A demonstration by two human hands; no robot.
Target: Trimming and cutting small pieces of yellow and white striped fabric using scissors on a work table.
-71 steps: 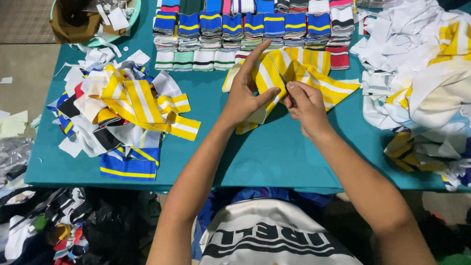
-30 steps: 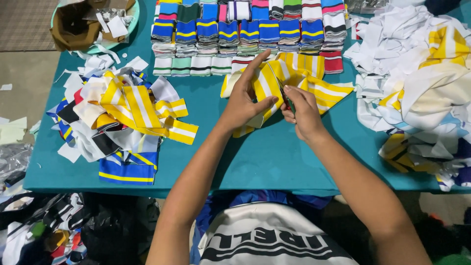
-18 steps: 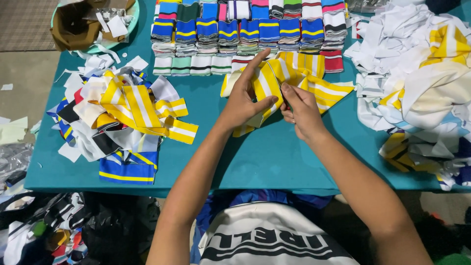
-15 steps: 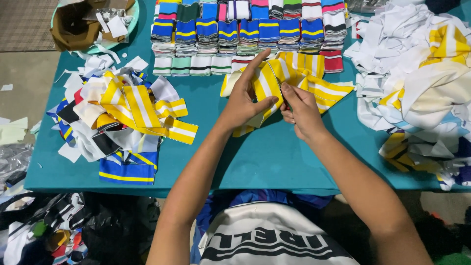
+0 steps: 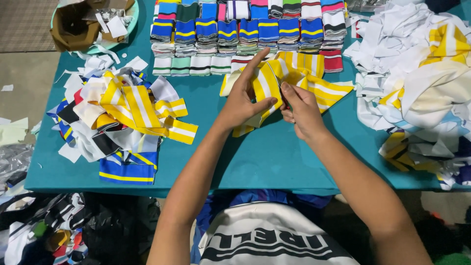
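Yellow-and-white striped knit fabric strip (image 5: 294,78) lies on the teal table (image 5: 274,157) below the folded colour stacks (image 5: 245,34), its length running from lower left up to the right. Left hand (image 5: 245,100) pinches its near end, forefinger stretched out; right hand (image 5: 301,110) curls closed, gripping the cloth beside it.

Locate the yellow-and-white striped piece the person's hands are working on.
In the head view, the yellow-and-white striped piece lies on the teal table at upper centre, held between left hand and right hand, just below the rows of folded striped bands.
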